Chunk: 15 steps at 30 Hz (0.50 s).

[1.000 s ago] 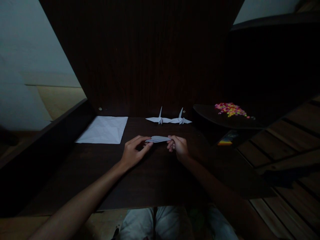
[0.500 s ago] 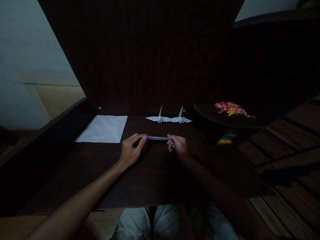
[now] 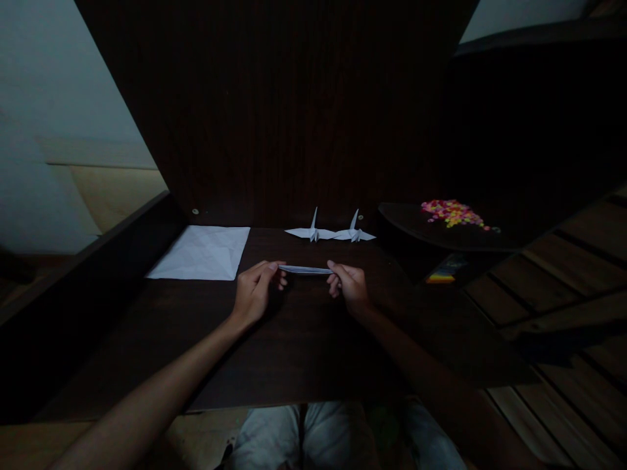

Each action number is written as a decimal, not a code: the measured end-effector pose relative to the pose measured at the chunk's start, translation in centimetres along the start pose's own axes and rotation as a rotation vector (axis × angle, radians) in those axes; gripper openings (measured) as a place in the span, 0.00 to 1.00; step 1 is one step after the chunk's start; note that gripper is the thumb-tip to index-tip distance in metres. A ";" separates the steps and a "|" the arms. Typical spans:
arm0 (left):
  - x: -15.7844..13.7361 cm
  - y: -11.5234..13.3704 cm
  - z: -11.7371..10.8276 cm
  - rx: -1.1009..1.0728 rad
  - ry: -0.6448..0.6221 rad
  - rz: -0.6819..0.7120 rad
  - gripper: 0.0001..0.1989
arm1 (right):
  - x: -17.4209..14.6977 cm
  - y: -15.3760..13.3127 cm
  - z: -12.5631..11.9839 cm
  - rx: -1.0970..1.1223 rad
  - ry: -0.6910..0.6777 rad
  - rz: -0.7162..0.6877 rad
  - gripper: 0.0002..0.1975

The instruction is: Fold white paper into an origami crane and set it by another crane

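A folded white paper is stretched level between my two hands, seen nearly edge-on above the dark table. My left hand pinches its left end between thumb and fingers. At the other end, my right hand grips it the same way, with the lower fingers curled. Just beyond the hands stand two white origami cranes, side by side with their wings nearly meeting. To the left lies a flat, creased white paper sheet.
A dark upright panel closes off the back of the table. On a rounded shelf at the right lies a pile of small pink, yellow and red pieces. A low side board borders the left.
My left hand has shifted its hold slightly left to the paper's tip, and its fingers now show beneath. The paper looks a little more exposed. My right hand is almost unmoved.
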<state>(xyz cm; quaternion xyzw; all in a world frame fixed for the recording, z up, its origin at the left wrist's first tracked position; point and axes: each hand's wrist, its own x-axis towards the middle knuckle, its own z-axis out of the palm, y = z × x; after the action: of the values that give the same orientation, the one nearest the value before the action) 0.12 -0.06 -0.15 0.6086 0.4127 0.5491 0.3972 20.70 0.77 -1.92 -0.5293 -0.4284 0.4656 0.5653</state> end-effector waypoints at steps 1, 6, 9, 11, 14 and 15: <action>0.0 0.0 0.0 -0.013 0.000 -0.009 0.16 | 0.0 0.0 0.0 -0.012 0.005 -0.004 0.23; 0.3 0.1 0.1 -0.052 0.001 -0.057 0.15 | -0.2 -0.1 0.1 -0.061 0.096 -0.090 0.28; 0.6 0.1 0.2 -0.085 0.006 -0.120 0.15 | -0.6 -0.3 -0.1 -0.039 0.055 -0.217 0.23; 0.8 -0.1 0.2 -0.137 0.015 -0.171 0.15 | -0.8 -0.3 -0.3 -0.026 -0.007 -0.286 0.20; 1.1 -0.5 0.2 -0.241 0.049 -0.237 0.14 | -1.0 -0.2 -0.5 -0.016 -0.131 -0.322 0.27; 1.1 -0.6 0.2 -0.276 0.062 -0.255 0.13 | -1.0 -0.1 -0.5 -0.010 -0.178 -0.319 0.32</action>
<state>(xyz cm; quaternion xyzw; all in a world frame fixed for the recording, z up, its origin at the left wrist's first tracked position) 0.35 1.21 -0.32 0.4741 0.4193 0.5640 0.5303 20.99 -0.34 -1.87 -0.4145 -0.5575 0.4128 0.5891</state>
